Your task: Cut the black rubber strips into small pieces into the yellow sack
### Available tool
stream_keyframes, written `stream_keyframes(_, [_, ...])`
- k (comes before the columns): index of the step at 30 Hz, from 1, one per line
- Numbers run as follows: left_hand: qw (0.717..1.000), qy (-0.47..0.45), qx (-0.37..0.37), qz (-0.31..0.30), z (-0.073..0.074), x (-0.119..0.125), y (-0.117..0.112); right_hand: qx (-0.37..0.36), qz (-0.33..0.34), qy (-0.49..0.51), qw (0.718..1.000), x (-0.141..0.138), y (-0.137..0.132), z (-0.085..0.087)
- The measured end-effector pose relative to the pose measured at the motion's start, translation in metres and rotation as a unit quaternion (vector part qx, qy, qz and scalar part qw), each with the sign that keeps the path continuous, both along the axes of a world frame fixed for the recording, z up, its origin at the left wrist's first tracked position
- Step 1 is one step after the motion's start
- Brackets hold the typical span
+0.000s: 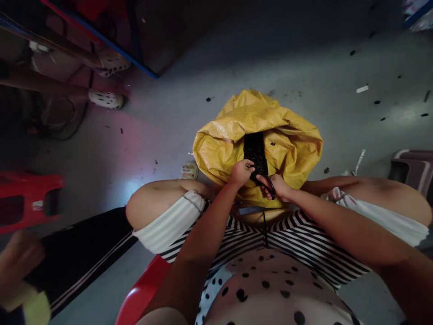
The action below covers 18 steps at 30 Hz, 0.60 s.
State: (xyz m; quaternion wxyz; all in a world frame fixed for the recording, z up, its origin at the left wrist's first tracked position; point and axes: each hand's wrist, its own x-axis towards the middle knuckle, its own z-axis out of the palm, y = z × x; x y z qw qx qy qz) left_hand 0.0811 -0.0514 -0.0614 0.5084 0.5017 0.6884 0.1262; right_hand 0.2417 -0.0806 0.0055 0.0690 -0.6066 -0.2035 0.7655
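Note:
A yellow woven sack [250,115] stands on the floor between my knees, its top rolled down into a wide rim. Small black pieces [255,151] fill the dark opening in its middle. My left hand [242,172] is over the near side of this opening, thumb and fingers pinched together; what they hold is too small and dark to tell. Just to its right, my right hand [279,187] is closed around black-handled scissors [270,186]. A looped handle shows at the fingers, while the blades are lost against the black pieces.
Red plastic stools stand at the left [30,194] and under me. A grey-brown stool [414,167] is at the right. Another person's shoe [107,99] and a blue metal frame [149,70] appear upper left. A co-worker's blurred hand [23,253] is lower left. Black scraps dot the floor.

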Motion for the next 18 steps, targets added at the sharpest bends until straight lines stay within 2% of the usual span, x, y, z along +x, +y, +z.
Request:
stream_keyframes(5, [0.999, -0.041, 0.017, 0.008, -0.003, -0.001, -0.001, 0.004, -0.015, 0.014, 1.000, 0.003, 0.002, -0.006])
stream_keyframes(9, [0.996, -0.068, 0.045, -0.042, -0.001, 0.001, -0.008, -0.026, -0.016, 0.017, 0.999, 0.006, 0.003, -0.012])
stream_keyframes(13, [0.995, -0.054, 0.052, -0.059, -0.002, 0.004, -0.013, 0.027, -0.019, -0.013, 0.999, 0.005, 0.000, -0.013])
stream_keyframes(16, [0.998, -0.046, 0.038, -0.020, -0.006, 0.002, -0.011, 0.053, -0.039, -0.022, 0.998, 0.006, 0.007, -0.011])
stream_keyframes(18, [0.998, -0.024, 0.029, 0.053, -0.008, -0.003, -0.004, 0.075, -0.072, -0.022, 0.994, 0.009, 0.020, -0.008])
